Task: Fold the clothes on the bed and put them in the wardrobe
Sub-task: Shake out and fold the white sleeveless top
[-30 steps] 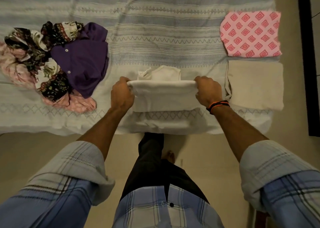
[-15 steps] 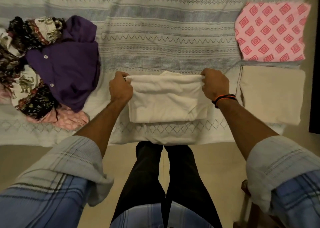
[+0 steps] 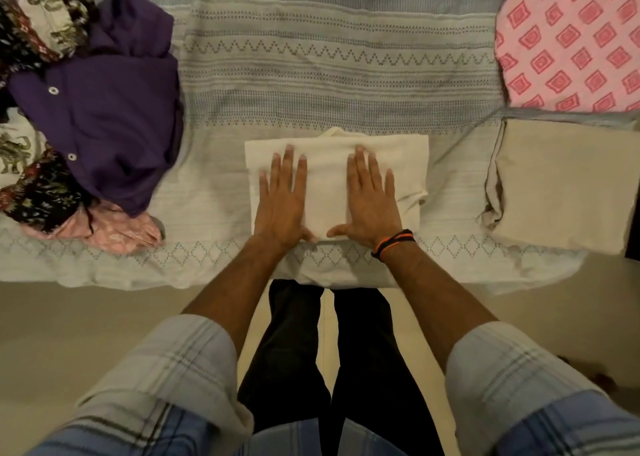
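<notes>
Single head-worn wide-angle view looks steeply down from above and behind the left hand (image 3: 281,199) and right hand (image 3: 372,201), close over the bed (image 3: 339,75) edge.

Both arms reached forward and down, nearly parallel, with the plaid sleeves rolled up above the elbows and the forearms bare. The left hand (image 3: 281,199) lay flat, palm down, fingers straight and slightly spread, thumb tucked in toward the middle. The right hand (image 3: 372,201) mirrored it, palm down, fingers straight and close together, thumb pointing inward toward the left thumb. The two thumbs were near each other but apart. A black and orange wristband (image 3: 394,244) circled the right wrist. Both wrists were bent slightly back. Two legs in dark trousers stood between the arms.
</notes>
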